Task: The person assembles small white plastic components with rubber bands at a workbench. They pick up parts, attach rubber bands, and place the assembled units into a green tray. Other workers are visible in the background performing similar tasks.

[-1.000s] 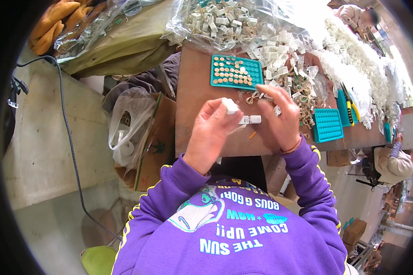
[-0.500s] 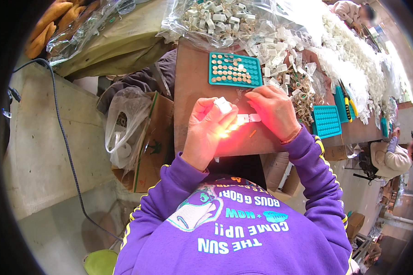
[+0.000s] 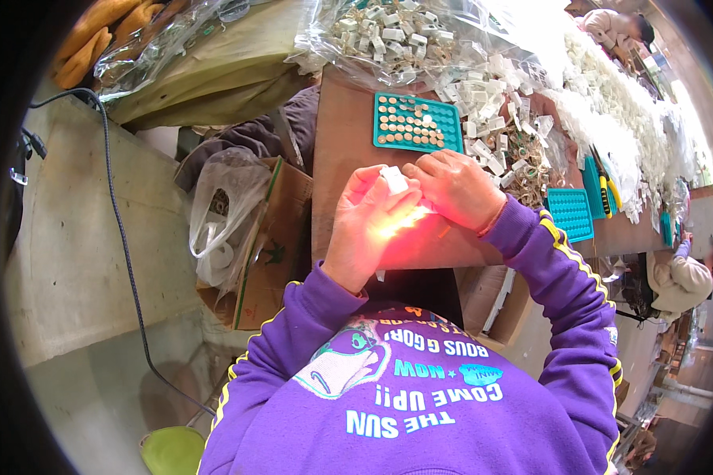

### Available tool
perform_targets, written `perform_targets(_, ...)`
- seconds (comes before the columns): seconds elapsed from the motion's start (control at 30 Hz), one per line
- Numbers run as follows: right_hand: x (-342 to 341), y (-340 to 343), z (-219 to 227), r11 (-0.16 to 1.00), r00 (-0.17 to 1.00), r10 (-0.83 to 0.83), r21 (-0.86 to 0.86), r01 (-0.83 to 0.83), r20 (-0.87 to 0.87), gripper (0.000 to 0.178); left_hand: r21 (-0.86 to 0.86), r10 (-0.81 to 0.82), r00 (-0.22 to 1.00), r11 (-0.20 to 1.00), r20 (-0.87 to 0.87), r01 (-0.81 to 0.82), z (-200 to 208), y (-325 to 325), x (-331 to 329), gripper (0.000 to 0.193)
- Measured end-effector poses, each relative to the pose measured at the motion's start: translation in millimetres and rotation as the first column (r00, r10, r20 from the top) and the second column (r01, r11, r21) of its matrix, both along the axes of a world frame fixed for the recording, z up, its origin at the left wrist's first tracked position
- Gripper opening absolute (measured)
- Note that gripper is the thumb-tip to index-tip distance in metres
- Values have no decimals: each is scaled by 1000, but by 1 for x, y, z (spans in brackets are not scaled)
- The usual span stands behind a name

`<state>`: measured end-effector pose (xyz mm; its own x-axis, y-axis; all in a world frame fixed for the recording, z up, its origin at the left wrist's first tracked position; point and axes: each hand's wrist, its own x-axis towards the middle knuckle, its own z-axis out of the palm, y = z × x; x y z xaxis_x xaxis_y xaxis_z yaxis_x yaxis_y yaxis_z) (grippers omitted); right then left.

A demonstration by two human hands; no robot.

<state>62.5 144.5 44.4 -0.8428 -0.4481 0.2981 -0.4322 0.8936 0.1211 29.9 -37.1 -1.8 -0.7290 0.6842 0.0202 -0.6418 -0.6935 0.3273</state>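
Note:
My left hand [image 3: 363, 229] grips a small white plastic case [image 3: 394, 180] between thumb and fingers, above the brown tabletop [image 3: 345, 119]. My right hand [image 3: 461, 190] is beside it with fingers curled together, their tips close to the case; what they hold, if anything, is hidden. A red-orange light [image 3: 408, 222] glows below and between the two hands, brightly lighting both palms; its source is washed out. Just beyond the hands lies a teal tray [image 3: 449, 119] with rows of round, coin-like silvery discs [image 3: 404, 120] in its pockets.
White cases with wires [image 3: 483, 146] are heaped right of the tray. A second teal tray [image 3: 570, 214] and yellow-handled pliers [image 3: 606, 194] lie farther right. A cardboard box [image 3: 273, 237] with a plastic bag [image 3: 226, 206] stands left of the table. Two people sit at the right.
My right hand has moved left and in to the case in my left hand. The white pieces that showed between the hands are now covered. The whole view has shifted slightly.

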Motion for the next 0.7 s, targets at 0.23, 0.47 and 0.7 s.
perform_targets(0.23, 5, 7, 12, 851, 977, -150, -483, 207, 154, 11, -85, -21, 1000, 996, -23, 19, 2, -2, -1, 20)
perform_targets(0.47, 19, -19, 24, 11, 927, 4, -927, 374, 374, 4, -75, -85, 996, 993, 10, 86, 5, -2, -4, 23)
perform_targets(0.7, 23, -31, 19, 263, 934, -84, -896, 357, 347, 3, -103, -81, 997, 991, 7, 82, 7, -1, -4, 25)
